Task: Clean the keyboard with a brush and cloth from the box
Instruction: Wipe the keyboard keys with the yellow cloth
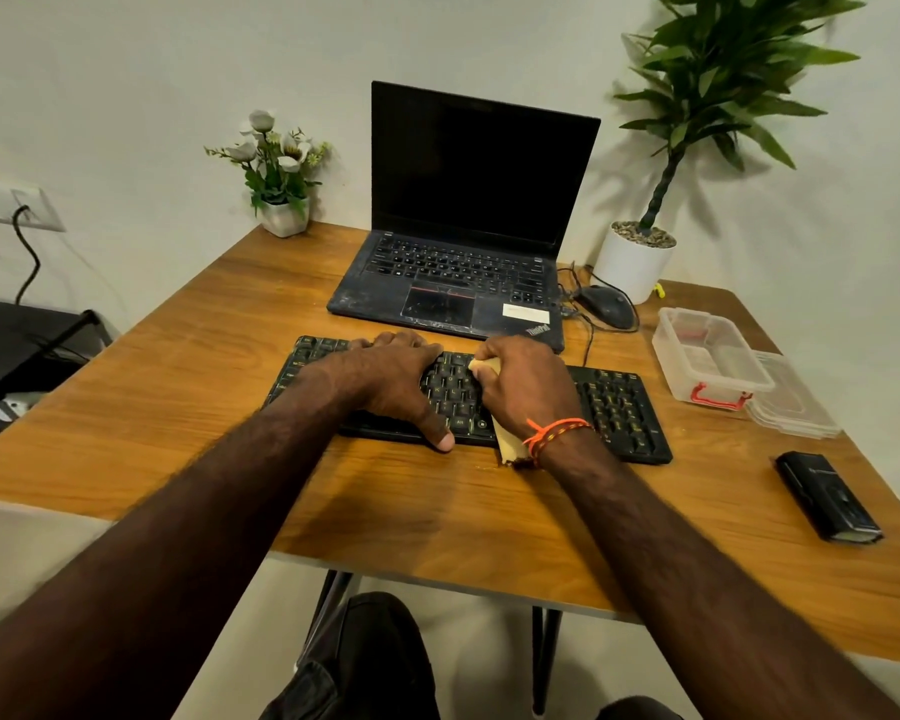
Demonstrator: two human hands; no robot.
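A black keyboard (614, 407) with yellow-lit letters lies across the middle of the wooden table (204, 356). My left hand (391, 376) rests spread over its left half, thumb at the front edge. My right hand (528, 387) grips a yellow cloth (510, 444) and presses it on the keys near the middle; a corner of cloth shows above my fingers and another below my wrist. The clear plastic box (707, 356) with red latches stands open at the right, its lid (796, 402) beside it. No brush is in view.
An open black laptop (458, 272) sits just behind the keyboard, a wired mouse (606, 304) to its right. A small flower pot (284, 215) and a tall potted plant (635, 262) stand at the back. A black case (827, 496) lies near the right edge.
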